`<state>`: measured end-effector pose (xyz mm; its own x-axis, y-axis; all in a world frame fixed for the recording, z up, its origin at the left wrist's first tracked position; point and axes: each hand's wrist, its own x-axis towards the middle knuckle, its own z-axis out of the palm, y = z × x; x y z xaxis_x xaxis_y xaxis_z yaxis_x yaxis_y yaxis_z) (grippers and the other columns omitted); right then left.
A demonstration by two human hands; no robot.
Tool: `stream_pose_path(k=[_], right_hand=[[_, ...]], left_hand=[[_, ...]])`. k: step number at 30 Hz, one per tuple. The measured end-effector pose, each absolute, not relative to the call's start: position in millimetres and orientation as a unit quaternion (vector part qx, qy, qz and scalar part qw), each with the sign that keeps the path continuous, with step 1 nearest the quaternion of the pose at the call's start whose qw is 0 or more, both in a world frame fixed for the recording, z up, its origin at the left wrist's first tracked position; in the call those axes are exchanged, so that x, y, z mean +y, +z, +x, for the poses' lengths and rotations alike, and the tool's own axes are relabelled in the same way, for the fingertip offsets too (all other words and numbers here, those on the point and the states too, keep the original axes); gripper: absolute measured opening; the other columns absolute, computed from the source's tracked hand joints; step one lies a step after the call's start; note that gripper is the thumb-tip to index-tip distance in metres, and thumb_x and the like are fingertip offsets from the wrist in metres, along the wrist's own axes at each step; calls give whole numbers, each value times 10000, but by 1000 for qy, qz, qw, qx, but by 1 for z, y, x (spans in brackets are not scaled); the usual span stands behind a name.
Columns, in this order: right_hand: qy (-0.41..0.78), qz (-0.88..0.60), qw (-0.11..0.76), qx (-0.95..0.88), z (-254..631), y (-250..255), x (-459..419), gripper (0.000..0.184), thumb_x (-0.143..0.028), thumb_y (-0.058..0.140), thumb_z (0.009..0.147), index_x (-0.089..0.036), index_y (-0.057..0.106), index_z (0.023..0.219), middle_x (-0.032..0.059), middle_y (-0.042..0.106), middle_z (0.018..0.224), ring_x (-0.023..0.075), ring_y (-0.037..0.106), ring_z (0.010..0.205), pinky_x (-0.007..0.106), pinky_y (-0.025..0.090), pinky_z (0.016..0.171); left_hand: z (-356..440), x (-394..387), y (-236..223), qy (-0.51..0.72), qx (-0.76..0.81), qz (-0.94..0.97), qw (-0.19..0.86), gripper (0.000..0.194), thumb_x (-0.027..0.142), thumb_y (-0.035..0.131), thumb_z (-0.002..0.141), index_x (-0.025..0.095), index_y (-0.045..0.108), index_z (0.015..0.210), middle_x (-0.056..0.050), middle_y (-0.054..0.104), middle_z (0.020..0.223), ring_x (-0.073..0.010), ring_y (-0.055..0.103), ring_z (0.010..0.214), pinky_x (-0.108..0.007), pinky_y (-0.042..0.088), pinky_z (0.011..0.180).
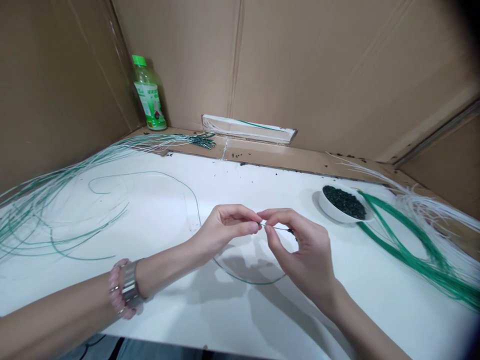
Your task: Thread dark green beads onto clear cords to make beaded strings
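My left hand [225,225] is closed in a pinch, thumb against forefinger, over the middle of the white table [157,305]. A tiny dark piece shows at its fingertips, on the end of a thin strand. Just to the right, the thumb and fingers of my right hand [303,245] pinch the same strand, with the fingertips of both hands almost touching. More small dark bits [291,231] sit by the right fingers. A thin green cord [240,280] curves across the table beneath both hands; its link to the pinched strand is partly hidden.
A white bowl [330,212] of small dark green pieces stands at right, beside bundled green cords [405,255] and white strands [420,200]. Green and white strands [75,170] spread at left. Behind are a green bottle [150,102], a narrow white tray [247,127] and cardboard walls [300,65].
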<state>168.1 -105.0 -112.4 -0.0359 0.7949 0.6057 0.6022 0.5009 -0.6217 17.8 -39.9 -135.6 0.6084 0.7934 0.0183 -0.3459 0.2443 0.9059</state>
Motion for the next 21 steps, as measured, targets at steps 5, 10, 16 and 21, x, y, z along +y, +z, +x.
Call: stream_pose_path(k=[5, 10, 16, 21], right_hand=[[92, -488, 489, -718, 168, -112, -105, 114, -82, 547, 799, -196, 557, 792, 13, 678, 858, 119, 635, 778, 239, 505, 666], [70, -476, 487, -728, 169, -114, -106, 127, -62, 546, 793, -188, 552, 802, 16, 675, 860, 115, 634, 790, 236, 503, 684], [77, -486, 483, -724, 168, -114, -105, 113, -83, 532, 813, -195, 548, 810, 22, 672, 861, 128, 634, 789, 253, 507, 674], [86, -481, 484, -726, 169, -114, -104, 109, -81, 528, 813, -186, 553, 816, 23, 670, 870, 124, 629, 788, 248, 506, 670]], left_hand=[[17, -39, -137, 375, 222, 487, 757, 87, 135, 708, 684, 215, 725, 713, 35, 695, 714, -47, 618, 674, -151, 486, 712], [17, -38, -140, 378, 222, 503, 745, 83, 147, 709, 697, 220, 725, 733, 27, 705, 760, -62, 627, 704, -170, 490, 731], [17, -38, -141, 376, 239, 507, 738, 63, 173, 731, 679, 197, 717, 735, 7, 705, 759, -81, 630, 702, -195, 500, 729], [17, -39, -139, 374, 246, 491, 748, 93, 190, 756, 654, 171, 692, 718, 3, 702, 746, -88, 632, 691, -217, 500, 743]])
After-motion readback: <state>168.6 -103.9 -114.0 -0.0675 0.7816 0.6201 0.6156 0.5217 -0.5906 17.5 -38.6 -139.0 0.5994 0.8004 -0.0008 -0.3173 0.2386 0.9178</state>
